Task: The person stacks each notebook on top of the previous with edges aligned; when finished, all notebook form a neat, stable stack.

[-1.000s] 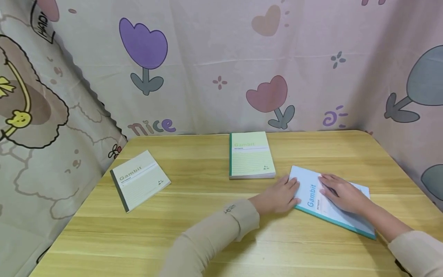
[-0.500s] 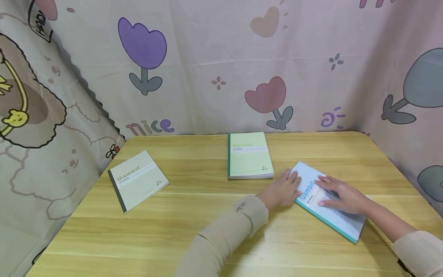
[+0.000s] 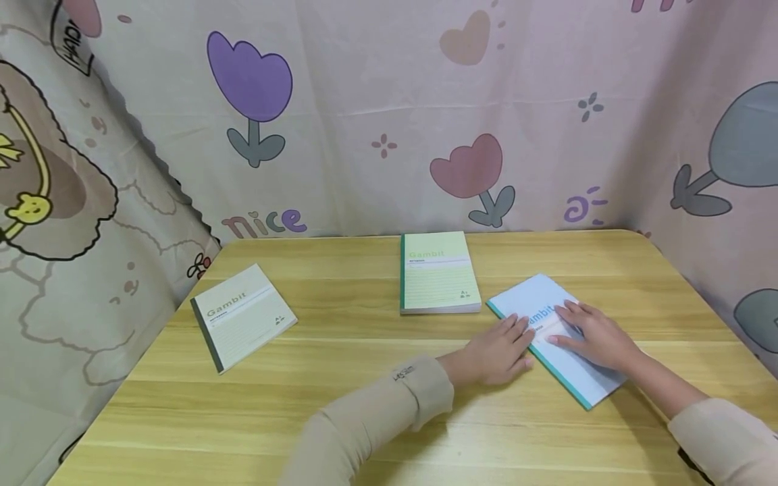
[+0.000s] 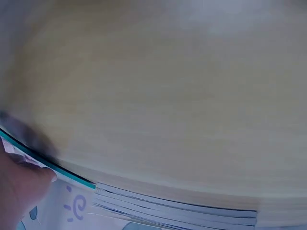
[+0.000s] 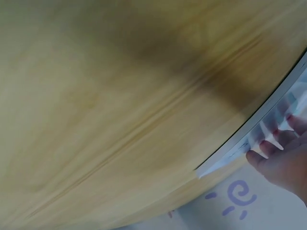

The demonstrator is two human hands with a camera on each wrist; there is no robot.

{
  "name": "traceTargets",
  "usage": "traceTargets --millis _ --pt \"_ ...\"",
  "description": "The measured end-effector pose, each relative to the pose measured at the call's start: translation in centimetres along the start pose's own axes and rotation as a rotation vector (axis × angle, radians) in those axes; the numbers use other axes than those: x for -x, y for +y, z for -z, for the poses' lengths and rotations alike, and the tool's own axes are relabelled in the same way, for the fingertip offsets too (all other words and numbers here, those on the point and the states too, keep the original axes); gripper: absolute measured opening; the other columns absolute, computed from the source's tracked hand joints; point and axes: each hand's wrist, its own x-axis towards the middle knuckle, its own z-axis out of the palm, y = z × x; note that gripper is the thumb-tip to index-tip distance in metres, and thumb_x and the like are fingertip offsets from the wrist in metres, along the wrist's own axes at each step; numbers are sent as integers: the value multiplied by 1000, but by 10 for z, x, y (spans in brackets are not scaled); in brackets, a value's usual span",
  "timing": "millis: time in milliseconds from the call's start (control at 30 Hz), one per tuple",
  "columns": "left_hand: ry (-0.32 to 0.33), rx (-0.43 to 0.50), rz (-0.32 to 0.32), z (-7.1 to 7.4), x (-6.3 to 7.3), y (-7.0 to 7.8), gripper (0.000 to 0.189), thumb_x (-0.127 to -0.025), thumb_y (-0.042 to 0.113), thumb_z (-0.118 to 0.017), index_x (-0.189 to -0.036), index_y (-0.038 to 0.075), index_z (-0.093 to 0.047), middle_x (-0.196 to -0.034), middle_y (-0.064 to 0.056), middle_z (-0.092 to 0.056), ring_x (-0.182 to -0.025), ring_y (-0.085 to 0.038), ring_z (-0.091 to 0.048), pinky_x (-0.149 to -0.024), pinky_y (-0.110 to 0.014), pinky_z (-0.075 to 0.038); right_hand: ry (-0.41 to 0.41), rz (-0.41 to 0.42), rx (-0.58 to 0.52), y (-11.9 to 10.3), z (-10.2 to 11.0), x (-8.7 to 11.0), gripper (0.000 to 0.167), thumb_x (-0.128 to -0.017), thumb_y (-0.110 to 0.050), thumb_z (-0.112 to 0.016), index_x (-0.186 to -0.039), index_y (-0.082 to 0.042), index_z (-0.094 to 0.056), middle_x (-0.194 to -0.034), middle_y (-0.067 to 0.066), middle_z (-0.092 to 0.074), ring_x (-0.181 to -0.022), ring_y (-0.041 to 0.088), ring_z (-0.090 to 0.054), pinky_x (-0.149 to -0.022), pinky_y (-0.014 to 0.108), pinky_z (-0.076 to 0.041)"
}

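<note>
A light-blue Gambit notebook (image 3: 541, 287) with a teal spine lies slanted at the table's right side. My left hand (image 3: 495, 352) lies at its spine edge, fingertips reaching over the cover. In the left wrist view my thumb and fingers show beside the teal spine (image 4: 53, 165). Spread across the middle of the cover is my right hand (image 3: 598, 337), its thumb pointing left, hiding part of the print. The right wrist view shows the right fingertips (image 5: 268, 148) at the cover, above the notebook's pale page edge (image 5: 225, 151).
A pale green Gambit notebook (image 3: 440, 273) with a green spine lies at the back middle, close to the blue one's left corner. A cream notebook (image 3: 243, 314) with a dark spine lies at the left. A printed curtain (image 3: 352, 135) hangs behind the wooden table (image 3: 340, 418).
The blue notebook has turned clockwise under both hands, its lower end swinging left and its upper end moving back. The left hand first shifted slightly right, then back along the spine. Other notebooks stayed put.
</note>
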Motion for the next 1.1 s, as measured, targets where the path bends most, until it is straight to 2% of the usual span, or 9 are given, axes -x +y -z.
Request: traceTargets --millis 100,367,567,733,900,1100 --pt "3 -2 -23 1 7 1 57 -100 44 -15 -149 14 -20 -156 -4 -16 -145 -19 -10 -118 -25 -9 20 -14 14 -1 0 -2 71 -84 -45 -63 -129 8 -48 -133 36 -40 -118 57 -37 -87 69 -37" --pt "-56 3 -87 4 18 8 58 -100 45 -11 -150 16 -13 -157 -1 -10 -145 -16 -4 -117 -22 -7 11 -97 12 -7 -3 -9 74 -87 -47 -58 -130 12 -43 -134 38 -36 -118 58 -35 -88 70 -34" --pt "-54 -7 -154 5 24 15 56 -100 45 -13 -150 18 -15 -157 0 -11 -145 -16 -6 -117 -22 -9 29 -152 19 -14 -8 -14 73 -88 -45 -57 -128 15 -44 -132 40 -37 -117 59 -35 -86 69 -36" --pt "-51 -36 -176 5 26 17 55 -101 44 -14 -150 18 -17 -157 2 -14 -145 -16 -8 -117 -23 -9 26 -193 31 -19 -8 -16 75 -89 -48 -55 -127 15 -44 -130 40 -38 -114 60 -36 -82 69 -38" --pt "-76 -28 -160 3 28 14 56 -100 45 -11 -150 20 -15 -157 3 -11 -145 -16 -6 -117 -22 -8 34 -170 18 -17 -8 -15 72 -89 -47 -55 -126 14 -46 -130 40 -39 -113 60 -37 -83 69 -37" --pt "-98 -6 -127 1 33 4 56 -100 45 -9 -150 20 -12 -157 5 -7 -145 -16 -3 -117 -22 -7 56 -70 -41 -6 -8 -9 65 -90 -40 -56 -127 12 -47 -132 39 -38 -116 58 -36 -88 70 -33"
